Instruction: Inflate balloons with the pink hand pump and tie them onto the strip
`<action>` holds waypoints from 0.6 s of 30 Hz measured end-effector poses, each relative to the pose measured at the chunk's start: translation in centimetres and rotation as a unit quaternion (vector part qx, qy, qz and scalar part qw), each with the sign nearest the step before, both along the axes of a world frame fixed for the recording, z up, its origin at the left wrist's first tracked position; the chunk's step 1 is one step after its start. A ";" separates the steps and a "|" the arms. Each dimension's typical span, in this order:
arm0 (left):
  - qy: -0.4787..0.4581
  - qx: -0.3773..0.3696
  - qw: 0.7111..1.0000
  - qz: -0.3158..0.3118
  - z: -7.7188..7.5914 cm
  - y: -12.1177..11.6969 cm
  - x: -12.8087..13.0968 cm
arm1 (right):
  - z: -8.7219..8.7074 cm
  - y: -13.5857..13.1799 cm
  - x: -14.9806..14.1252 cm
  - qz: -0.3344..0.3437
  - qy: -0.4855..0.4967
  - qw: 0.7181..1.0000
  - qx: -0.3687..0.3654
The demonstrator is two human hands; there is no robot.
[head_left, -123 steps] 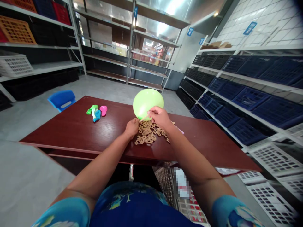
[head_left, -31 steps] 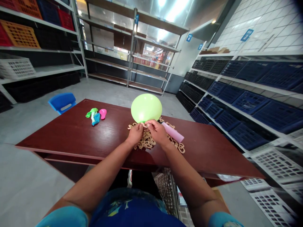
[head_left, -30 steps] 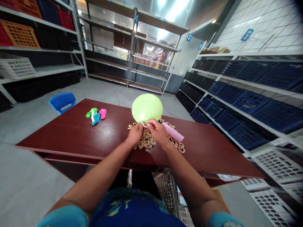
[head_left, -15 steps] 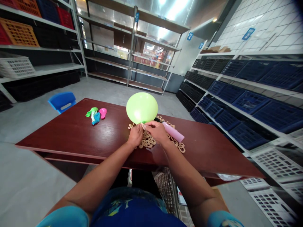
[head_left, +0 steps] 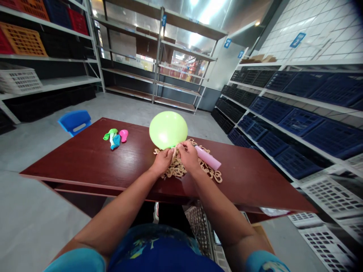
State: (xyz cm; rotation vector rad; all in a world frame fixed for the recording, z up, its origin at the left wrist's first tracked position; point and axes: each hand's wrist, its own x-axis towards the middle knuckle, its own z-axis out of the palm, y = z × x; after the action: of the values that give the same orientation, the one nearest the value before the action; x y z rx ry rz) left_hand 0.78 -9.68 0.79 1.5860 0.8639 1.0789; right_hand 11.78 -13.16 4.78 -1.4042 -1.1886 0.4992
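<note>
An inflated light-green balloon (head_left: 168, 129) stands over the middle of the dark red table (head_left: 93, 158). My left hand (head_left: 162, 160) and my right hand (head_left: 188, 155) are both closed in a pinch at its neck, fingertips almost touching. Under the hands lies a pile of tan wooden cut-out pieces (head_left: 178, 170). A pink tube-shaped pump (head_left: 208, 158) lies just right of my right hand, on the pile's edge.
Uninflated balloons, green, blue and pink (head_left: 115, 136), lie at the table's far left. A blue chair (head_left: 74, 121) stands behind the table. Shelves with dark blue crates (head_left: 297, 117) line the right wall. White crates (head_left: 326, 211) sit on the floor at right.
The balloon has shifted a little to the left and tilted. My hands stay pinched at its neck, the right hand now slightly higher and closer to the balloon.
</note>
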 end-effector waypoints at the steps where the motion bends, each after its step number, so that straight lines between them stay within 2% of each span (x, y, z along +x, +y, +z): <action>1: 0.013 0.009 1.000 -0.012 0.2 -0.2 -0.1 | -0.1 0.2 0.2 -0.033 -0.048 0.998 0.021; 3: 0.033 0.028 0.998 -0.042 0.6 -0.6 -0.3 | -0.4 0.6 0.6 -0.081 -0.123 0.988 0.052; 5: 0.042 0.032 0.997 -0.064 1.1 -1.0 -0.5 | -0.7 0.8 0.8 -0.097 -0.160 0.981 0.059; 8: 0.042 0.034 0.994 -0.098 1.8 -1.3 -0.8 | -1.0 0.9 0.9 -0.100 -0.163 0.980 0.053; 12: 0.025 0.041 0.989 -0.141 2.2 -1.3 -0.9 | -1.3 1.2 0.6 -0.094 -0.118 0.988 0.028; 15: 0.041 0.069 0.987 -0.140 2.2 -1.0 -0.8 | -1.4 1.7 0.7 -0.082 -0.065 0.994 0.013; 18: 0.099 0.113 0.986 -0.078 2.5 -0.2 -0.7 | -1.1 1.7 1.0 -0.035 -0.004 0.999 0.015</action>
State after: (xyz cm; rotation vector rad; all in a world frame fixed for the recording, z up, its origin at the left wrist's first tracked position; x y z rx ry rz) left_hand 0.10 -9.93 3.33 1.9428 0.7517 0.9434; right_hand 12.75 -11.50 3.69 -1.4184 -1.1458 0.4253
